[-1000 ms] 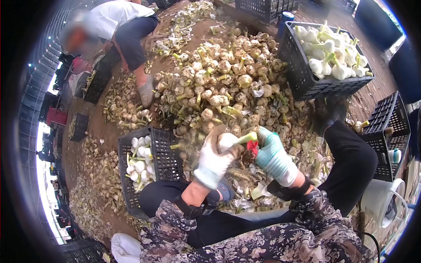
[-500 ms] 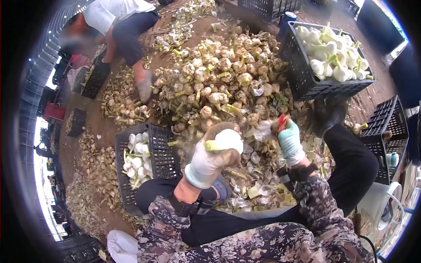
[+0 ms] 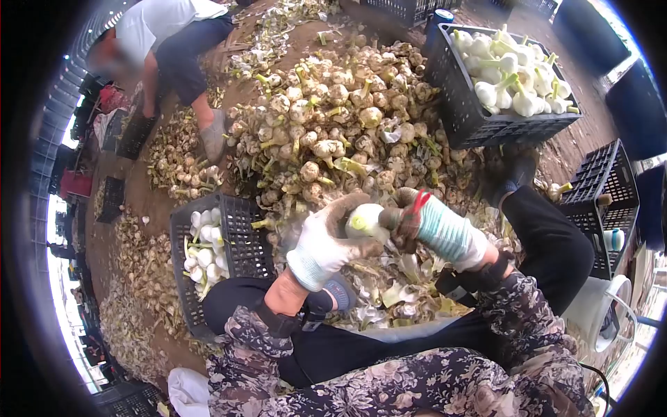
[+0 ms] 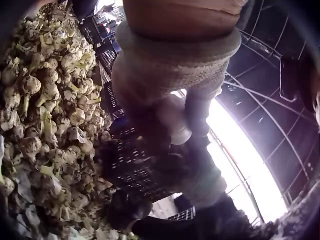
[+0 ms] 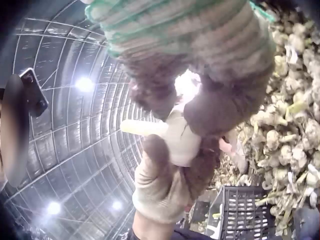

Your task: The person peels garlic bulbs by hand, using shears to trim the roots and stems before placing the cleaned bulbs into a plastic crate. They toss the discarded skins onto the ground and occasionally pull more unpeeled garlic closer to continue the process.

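Note:
My gloved left hand (image 3: 316, 247) holds a peeled white garlic bulb (image 3: 363, 221) between thumb and fingers, its pale stem end facing up toward me. In the right wrist view the stem (image 5: 142, 127) sticks out sideways from the bulb. My right hand (image 3: 445, 226), in a green-and-white striped glove with dirty fingertips, pinches the bulb's side with curled fingers. A red band (image 3: 421, 200) loops over those fingers. Beneath both hands lie loose garlic skins (image 3: 396, 292). In the left wrist view the left hand (image 4: 170, 75) is dark and mostly hides the bulb.
A large pile of unpeeled garlic (image 3: 326, 132) lies in front. A black crate (image 3: 250, 243) with white bulbs stands at the left, another full crate (image 3: 479, 125) at the upper right. A white bucket (image 3: 590, 306) is by the right knee. Another person (image 3: 167, 35) bends over crates.
The right hand went away to the right with a piece of white skin, then came back to the bulb. The left hand has turned the bulb, so its stem points a different way.

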